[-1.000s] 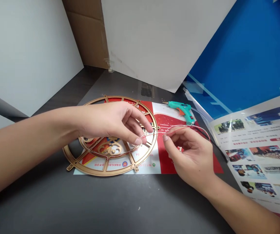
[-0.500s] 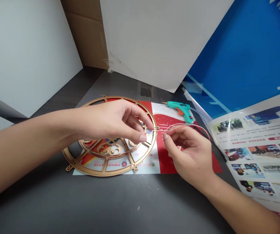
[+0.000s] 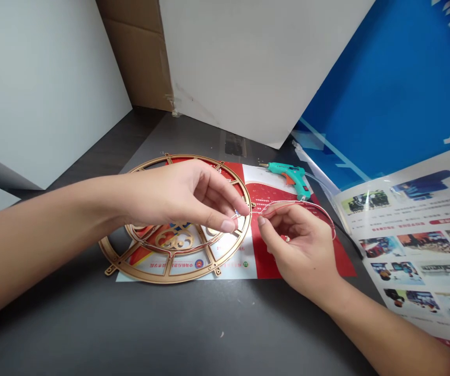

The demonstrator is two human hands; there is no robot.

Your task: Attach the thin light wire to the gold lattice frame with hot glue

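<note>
My right hand (image 3: 303, 240) pinches thin red and white wires (image 3: 319, 206) between thumb and forefinger. The wires loop back over its knuckles. Short ends run left from the pinch toward my left hand (image 3: 185, 196). My left hand hovers over a round gold openwork frame (image 3: 150, 277), its thumb and forefinger apart with the wire ends near the tips. Whether the left fingertips touch the wire is hard to make out. The frame lies flat, with scrollwork inside and wire along its inner ring. My left hand and forearm hide part of it.
A teal glue gun (image 3: 291, 175) lies beyond my right hand, its cord running right. Beneath the frame is a red and white printed sheet (image 3: 267, 263) on the dark table (image 3: 162, 329). White panels (image 3: 248, 62) stand behind; a blue panel (image 3: 350, 99) and printed poster (image 3: 408, 245) are at right.
My right hand has shifted slightly left with the wires, and their loop sits a little lower. The left thumb and forefinger tips have moved slightly. The frame and glue gun stay put.
</note>
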